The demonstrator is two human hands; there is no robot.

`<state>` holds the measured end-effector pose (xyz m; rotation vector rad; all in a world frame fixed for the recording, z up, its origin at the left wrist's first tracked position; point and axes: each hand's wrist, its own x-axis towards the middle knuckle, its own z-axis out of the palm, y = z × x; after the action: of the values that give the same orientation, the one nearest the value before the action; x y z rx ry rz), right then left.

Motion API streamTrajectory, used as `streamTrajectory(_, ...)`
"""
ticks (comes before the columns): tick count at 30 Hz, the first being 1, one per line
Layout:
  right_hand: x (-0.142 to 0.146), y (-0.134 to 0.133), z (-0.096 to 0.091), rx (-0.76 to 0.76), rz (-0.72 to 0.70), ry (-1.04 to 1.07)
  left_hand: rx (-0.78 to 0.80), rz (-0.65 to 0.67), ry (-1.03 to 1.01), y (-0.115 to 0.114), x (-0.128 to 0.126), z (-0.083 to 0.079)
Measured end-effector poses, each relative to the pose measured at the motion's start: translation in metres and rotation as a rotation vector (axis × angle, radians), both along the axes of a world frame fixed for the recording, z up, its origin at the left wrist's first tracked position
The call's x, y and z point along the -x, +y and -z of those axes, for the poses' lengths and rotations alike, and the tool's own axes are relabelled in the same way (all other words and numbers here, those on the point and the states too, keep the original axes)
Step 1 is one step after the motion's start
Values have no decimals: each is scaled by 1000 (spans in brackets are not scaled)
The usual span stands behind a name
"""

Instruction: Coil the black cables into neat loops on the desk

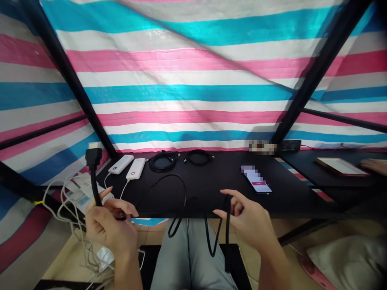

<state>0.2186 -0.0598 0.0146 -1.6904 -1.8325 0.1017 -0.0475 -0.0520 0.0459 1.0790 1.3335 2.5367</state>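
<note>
My left hand (113,225) grips a black HDMI cable (96,189) near one end, whose plug (93,158) points up above my fist. The cable runs across in loose loops, hanging over the table's front edge above my lap. At the right, my right hand (248,217) holds another stretch of the same cable, with the thumb and index tips slightly apart. Below that hand hangs a dark cable end (227,257). Two coiled black cables lie on the table, one a larger coil (163,161) and the other smaller (198,157).
Two white power banks, one farther back (121,164) and one nearer (136,168), lie left on the black table (211,181). A lit phone (256,180) lies right. White cords (63,201) tangle at left. Another person's hand (375,165) rests near a framed board (341,166). Black frame posts flank the table.
</note>
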Motion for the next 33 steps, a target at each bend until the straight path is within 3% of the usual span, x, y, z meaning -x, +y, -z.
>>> streamTrajectory(3,10,7,5,40,-112,-18,-21,2,-59,-5,-2,-3)
streamTrajectory(7,22,19,18,-61,-260,-14,-34,56,-157,-11,-1,-8)
streamTrajectory(13,25,37,32,-109,-326,-48,-134,-39,-260,-8,11,-11)
streamTrajectory(18,19,42,35,-141,-365,-10,-63,133,-436,-6,22,-11)
streamTrajectory(22,15,40,35,-283,-308,44,2,250,-523,-4,23,-10)
streamTrajectory(26,22,36,30,-377,-263,114,16,299,-447,-2,10,-10)
streamTrajectory(33,50,33,24,-409,-249,257,152,521,-391,-1,-40,-4)
